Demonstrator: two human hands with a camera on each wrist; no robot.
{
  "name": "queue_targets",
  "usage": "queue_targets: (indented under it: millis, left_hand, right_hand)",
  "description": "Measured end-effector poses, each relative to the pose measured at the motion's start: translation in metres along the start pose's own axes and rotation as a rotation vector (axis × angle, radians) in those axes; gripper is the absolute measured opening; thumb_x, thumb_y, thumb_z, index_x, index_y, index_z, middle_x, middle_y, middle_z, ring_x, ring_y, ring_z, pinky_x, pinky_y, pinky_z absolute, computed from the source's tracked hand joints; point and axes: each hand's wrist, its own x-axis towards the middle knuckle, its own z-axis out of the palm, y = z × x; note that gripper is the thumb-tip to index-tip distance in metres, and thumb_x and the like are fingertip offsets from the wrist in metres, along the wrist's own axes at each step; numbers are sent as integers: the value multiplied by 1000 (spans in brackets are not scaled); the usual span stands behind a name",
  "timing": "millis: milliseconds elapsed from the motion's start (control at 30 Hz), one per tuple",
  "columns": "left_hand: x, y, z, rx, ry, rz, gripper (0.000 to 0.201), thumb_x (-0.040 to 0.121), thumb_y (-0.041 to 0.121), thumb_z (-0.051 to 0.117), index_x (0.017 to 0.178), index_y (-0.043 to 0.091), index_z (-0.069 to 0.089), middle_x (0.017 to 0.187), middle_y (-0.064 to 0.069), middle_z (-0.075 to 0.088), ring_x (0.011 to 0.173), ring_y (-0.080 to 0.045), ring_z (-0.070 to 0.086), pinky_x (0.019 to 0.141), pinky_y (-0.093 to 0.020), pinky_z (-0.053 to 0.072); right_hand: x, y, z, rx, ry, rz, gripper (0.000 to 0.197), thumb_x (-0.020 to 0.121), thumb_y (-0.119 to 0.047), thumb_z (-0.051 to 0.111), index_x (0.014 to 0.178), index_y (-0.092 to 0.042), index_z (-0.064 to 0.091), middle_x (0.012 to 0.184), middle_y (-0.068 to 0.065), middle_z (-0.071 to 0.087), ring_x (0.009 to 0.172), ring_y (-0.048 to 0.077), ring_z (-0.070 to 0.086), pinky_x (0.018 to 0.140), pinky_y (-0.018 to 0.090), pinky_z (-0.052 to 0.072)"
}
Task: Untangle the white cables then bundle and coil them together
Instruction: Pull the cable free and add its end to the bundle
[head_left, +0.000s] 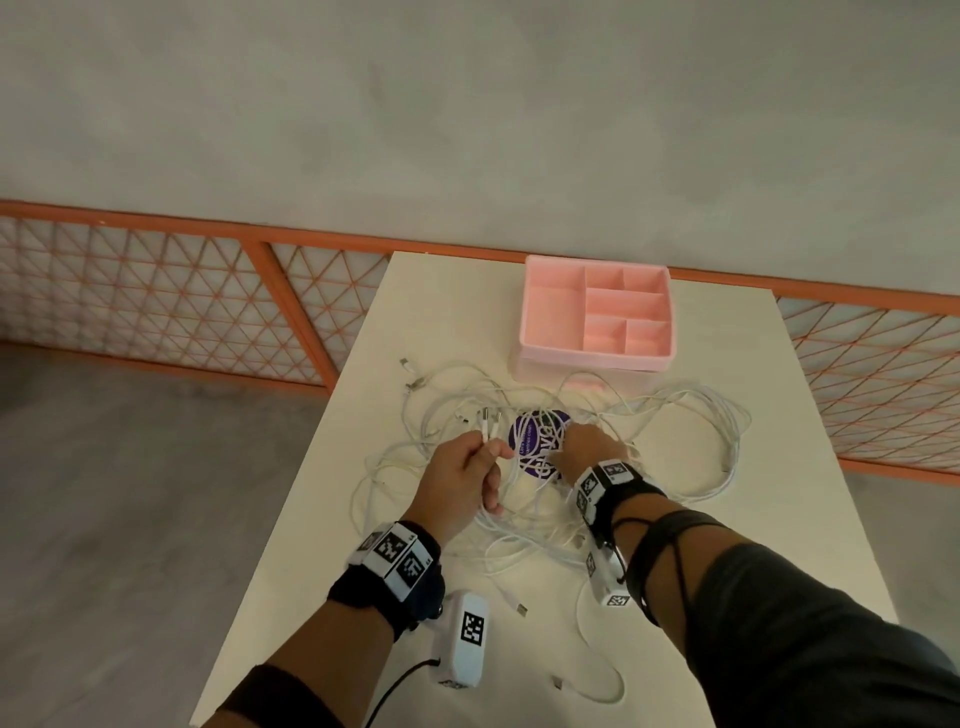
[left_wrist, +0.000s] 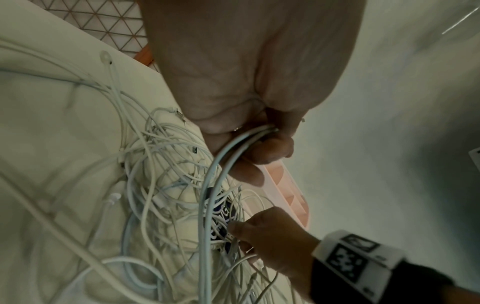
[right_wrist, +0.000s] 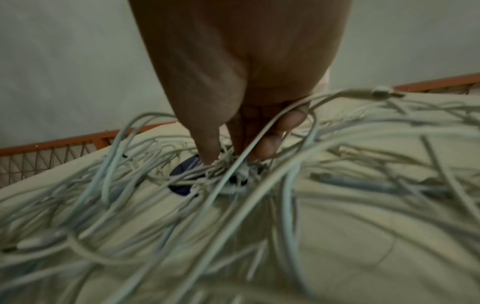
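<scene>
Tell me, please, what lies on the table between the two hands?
Between left hand and right hand: tangled white cables over a purple round sticker, seen in the head view.

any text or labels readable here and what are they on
Purple round sticker on the table, under the white cables: white lettering, too blurred and covered to read.
Wrist bands: black-and-white square code markers, no words legible.
Pink organizer box: no text.

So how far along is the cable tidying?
Early days. Done: the left hand holds a few cable ends gathered together. In hand: the right hand picks into the knot over the purple sticker. Left: most white cables still sprawl tangled across the table; nothing is coiled.
</scene>
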Motion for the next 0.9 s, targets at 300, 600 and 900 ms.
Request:
queue_targets:
  millis: [300,600,900]
  left_hand:
    - [5,12,-6,-15,34,78,26,106,11,42,95,3,65,54,-1,54,41,-13,48,44,-29,50]
    - [32,55,22,-22,149,242,22,104,12,49,95,12,69,71,-3,58,56,-14,47,50,-26,38]
    - [35,92,66,-104,-24,331,23,104,13,48,102,2,68,85,-3,71,73,-14,64,67,-21,50]
  right_hand:
    - [4,7,-10,323,68,68,23,90,-15,54,109,-6,61,114,15,65,105,33,63,88,37,53]
    - [-47,15,-133,935,370,-308,9,83,-8,65,82,-4,58,83,9,73,70,25,69,66,35,54]
    - [-107,3,-186,1453,336,-527,18,96,-1,56,86,-8,44,86,32,68,62,34,64,57,38,54]
